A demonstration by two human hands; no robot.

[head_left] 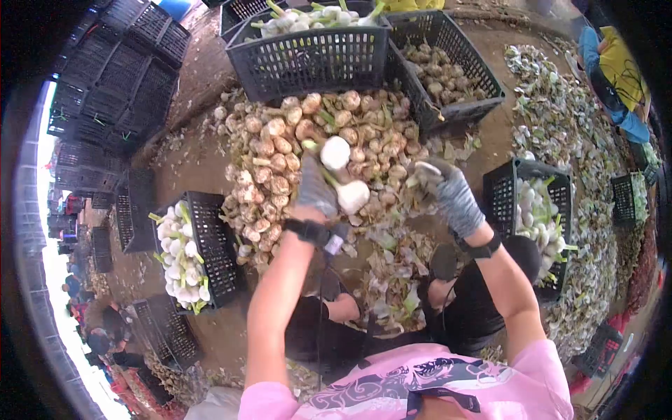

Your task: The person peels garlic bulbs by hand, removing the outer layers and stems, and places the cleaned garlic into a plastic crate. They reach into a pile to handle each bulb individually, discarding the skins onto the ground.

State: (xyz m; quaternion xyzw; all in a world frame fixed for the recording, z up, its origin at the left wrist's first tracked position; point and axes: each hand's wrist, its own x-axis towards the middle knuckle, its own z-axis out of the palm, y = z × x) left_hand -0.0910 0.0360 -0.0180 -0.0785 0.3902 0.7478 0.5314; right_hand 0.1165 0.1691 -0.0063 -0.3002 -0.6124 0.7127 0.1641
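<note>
My left hand (316, 190), in a grey glove, is closed at the stems of two cleaned white garlic bulbs. The upper garlic bulb (335, 152) lies beyond my fingers, its short green stem pointing left. Just right of the hand is the lower garlic bulb (353, 197), its stem running up to the fingers. A heap of brown, unpeeled garlic (273, 164) spreads under and around this hand. My right hand (451, 196), also gloved, is held with curled fingers at the heap's right edge, above loose skins. What those fingers hold is blurred against the skins.
Crates stand around me: a front crate (308, 63) of white garlic, a crate of brown garlic (500, 94), and white-garlic crates left (217, 245) and right (498, 189). Peeled skins (392, 280) cover the ground between my feet. A person in yellow (623, 70) is at far right.
</note>
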